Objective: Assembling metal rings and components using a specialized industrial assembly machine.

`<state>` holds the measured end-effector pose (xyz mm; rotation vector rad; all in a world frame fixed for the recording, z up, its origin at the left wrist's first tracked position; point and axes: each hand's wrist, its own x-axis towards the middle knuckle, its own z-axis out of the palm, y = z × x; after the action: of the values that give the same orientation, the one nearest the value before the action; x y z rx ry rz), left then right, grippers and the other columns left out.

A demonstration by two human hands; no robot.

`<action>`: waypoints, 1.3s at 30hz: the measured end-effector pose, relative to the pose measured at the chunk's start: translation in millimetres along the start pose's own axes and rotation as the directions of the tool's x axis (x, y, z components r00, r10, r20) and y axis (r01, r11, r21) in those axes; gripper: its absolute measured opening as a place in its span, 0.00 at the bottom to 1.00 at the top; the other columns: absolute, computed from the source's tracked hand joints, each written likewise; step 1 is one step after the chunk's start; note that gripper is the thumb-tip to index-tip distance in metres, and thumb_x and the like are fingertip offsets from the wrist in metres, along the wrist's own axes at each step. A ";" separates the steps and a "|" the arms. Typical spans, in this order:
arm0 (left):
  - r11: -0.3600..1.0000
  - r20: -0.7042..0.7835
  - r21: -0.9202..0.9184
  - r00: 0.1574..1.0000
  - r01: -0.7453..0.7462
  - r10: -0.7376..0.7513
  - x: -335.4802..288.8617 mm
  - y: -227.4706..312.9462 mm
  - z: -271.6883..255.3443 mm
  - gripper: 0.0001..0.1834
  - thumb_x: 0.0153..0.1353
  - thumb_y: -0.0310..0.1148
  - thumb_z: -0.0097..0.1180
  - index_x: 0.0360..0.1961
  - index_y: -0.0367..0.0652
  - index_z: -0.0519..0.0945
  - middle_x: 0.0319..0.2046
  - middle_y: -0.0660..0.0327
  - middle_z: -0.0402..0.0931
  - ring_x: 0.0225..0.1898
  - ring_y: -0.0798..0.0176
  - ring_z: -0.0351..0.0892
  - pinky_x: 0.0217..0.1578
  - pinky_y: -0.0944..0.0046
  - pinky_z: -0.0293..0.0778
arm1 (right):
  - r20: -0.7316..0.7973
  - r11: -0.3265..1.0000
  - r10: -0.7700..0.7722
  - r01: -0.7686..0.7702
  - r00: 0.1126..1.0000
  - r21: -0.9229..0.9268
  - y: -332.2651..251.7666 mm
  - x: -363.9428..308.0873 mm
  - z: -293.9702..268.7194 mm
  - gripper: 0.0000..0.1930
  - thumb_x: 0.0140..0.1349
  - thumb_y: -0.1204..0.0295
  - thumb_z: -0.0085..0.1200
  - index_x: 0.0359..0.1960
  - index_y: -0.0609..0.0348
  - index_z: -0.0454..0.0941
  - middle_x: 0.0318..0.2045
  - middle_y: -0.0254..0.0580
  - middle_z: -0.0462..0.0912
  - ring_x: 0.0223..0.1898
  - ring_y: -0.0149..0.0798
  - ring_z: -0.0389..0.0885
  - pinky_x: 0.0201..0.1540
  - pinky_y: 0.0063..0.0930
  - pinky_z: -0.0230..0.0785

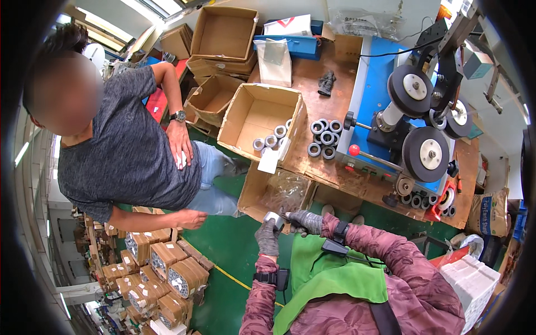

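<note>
My left hand (267, 240), in a grey glove, is closed around a silvery ring-shaped metal part (273, 218), held above the near edge of an open cardboard box with clear plastic film inside (283, 188). Close beside it on the right is my right hand (306, 221), also gloved in grey. Its fingers are curled at the part's side, around something dark and thin that is too small to name. Beyond my hands, several grey metal rings (325, 137) are grouped on the wooden table. More rings (271, 140) lie inside a larger open carton (234, 125).
A blue-based machine with black wheels (414, 89) stands on the table (310, 106) at the right. Another person in a dark grey shirt (131, 139) stands at the left. Wrapped cartons (170, 262) are stacked on the green floor (223, 254). A dark glove (327, 83) lies far back.
</note>
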<state>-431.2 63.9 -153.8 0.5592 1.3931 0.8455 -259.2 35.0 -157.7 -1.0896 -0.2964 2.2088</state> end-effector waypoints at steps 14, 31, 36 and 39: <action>0.999 -0.005 0.033 0.999 0.034 -0.034 11.4 2.6 -4.9 0.14 0.50 0.31 0.54 0.35 0.31 0.74 0.33 0.56 0.72 0.32 0.59 0.72 0.31 0.58 0.76 | -0.247 0.936 -0.312 0.252 0.917 -0.245 24.6 -7.2 -52.0 0.20 0.58 0.50 0.43 0.23 0.53 0.77 0.17 0.29 0.75 0.17 0.26 0.68 0.17 0.23 0.61; 0.998 0.156 0.069 0.987 0.011 -0.022 31.9 -11.5 5.2 0.22 0.48 0.36 0.59 0.42 0.36 0.69 0.39 0.54 0.68 0.38 0.54 0.71 0.33 0.51 0.75 | -0.199 0.973 -0.212 0.226 0.957 0.047 42.1 -21.8 -51.1 0.18 0.58 0.53 0.42 0.24 0.54 0.72 0.16 0.31 0.72 0.10 0.26 0.61 0.12 0.20 0.56; 0.999 0.093 0.038 0.995 0.026 -0.030 25.5 -10.9 -1.0 0.22 0.49 0.31 0.58 0.43 0.34 0.67 0.37 0.51 0.70 0.37 0.52 0.73 0.30 0.50 0.77 | -0.230 0.980 -0.196 0.201 0.953 0.001 33.2 -33.6 -32.0 0.20 0.60 0.54 0.40 0.22 0.57 0.71 0.14 0.33 0.72 0.05 0.26 0.59 0.07 0.19 0.52; 0.999 0.060 0.026 0.998 0.018 -0.019 19.4 -7.9 -5.3 0.20 0.49 0.31 0.57 0.43 0.35 0.68 0.37 0.52 0.71 0.36 0.52 0.73 0.31 0.51 0.77 | -0.200 0.975 -0.210 0.219 0.957 0.027 36.8 -30.0 -27.7 0.20 0.60 0.53 0.41 0.24 0.57 0.72 0.14 0.32 0.72 0.06 0.25 0.60 0.07 0.18 0.53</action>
<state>-435.6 73.7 -172.5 0.5865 1.3535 0.7906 -241.1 -14.6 -173.2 -1.1801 -0.2601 1.8920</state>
